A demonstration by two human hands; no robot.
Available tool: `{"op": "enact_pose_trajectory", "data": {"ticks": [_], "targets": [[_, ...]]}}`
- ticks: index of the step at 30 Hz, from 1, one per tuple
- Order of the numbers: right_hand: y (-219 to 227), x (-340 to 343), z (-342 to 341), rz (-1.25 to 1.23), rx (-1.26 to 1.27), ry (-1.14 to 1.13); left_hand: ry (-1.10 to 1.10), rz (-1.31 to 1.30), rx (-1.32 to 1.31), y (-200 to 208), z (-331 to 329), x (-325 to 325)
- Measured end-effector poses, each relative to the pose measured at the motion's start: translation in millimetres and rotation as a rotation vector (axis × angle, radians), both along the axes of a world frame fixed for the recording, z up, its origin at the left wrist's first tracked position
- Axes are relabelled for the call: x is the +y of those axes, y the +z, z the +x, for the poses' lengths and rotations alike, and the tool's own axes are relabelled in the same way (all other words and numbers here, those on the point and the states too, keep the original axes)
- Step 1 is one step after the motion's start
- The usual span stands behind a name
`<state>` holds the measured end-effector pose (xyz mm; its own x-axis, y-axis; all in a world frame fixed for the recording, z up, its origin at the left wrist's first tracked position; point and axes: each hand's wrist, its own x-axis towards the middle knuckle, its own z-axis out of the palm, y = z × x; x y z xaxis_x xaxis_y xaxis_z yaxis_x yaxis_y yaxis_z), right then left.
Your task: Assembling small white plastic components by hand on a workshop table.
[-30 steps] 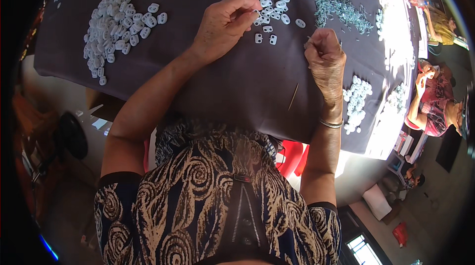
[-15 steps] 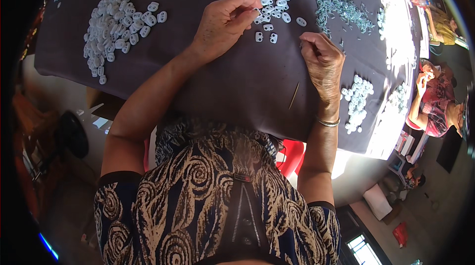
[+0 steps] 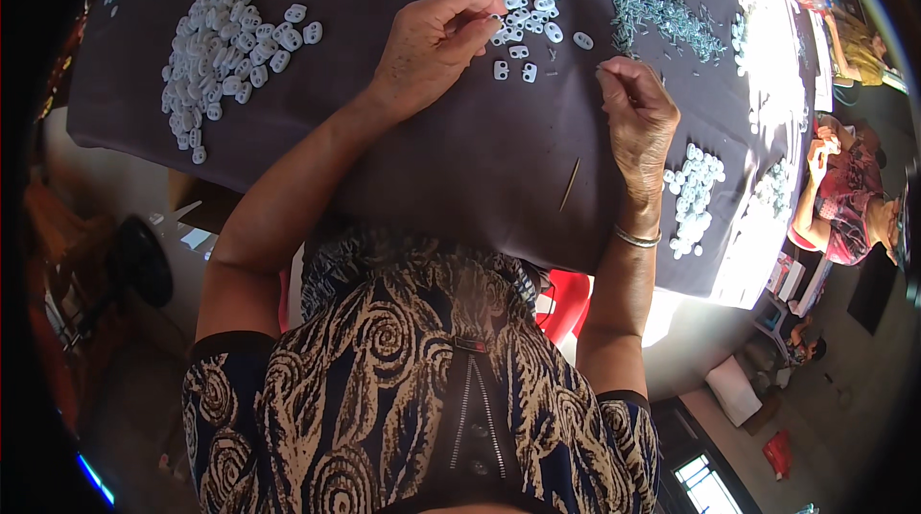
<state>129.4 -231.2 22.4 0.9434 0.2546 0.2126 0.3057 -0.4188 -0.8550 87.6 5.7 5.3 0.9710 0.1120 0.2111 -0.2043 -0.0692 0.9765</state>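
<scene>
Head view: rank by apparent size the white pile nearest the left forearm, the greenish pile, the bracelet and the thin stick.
1. White pile
2. Greenish pile
3. Bracelet and thin stick: similar lengths, so unranked.

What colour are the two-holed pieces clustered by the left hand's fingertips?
White; the two-holed pieces show in the head view, the only one here.

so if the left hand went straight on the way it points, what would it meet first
Probably the white pieces just past the fingertips of the left hand; its height is hard to judge, so it might pass over them.
</scene>
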Motion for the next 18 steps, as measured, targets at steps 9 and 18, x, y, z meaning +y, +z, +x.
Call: {"op": "enact_pose_trajectory", "data": {"ticks": [9, 18], "targets": [[25.7, 31.8, 2.3, -0.285, -0.172, 0.361, -0.022, -0.067, 0.019, 2.4, -2.2, 1.1], [29.9, 38.1, 3.3, -0.353, -0.146, 0.415, -0.061, -0.169, 0.032, 1.6, -3.0, 1.0]]}}
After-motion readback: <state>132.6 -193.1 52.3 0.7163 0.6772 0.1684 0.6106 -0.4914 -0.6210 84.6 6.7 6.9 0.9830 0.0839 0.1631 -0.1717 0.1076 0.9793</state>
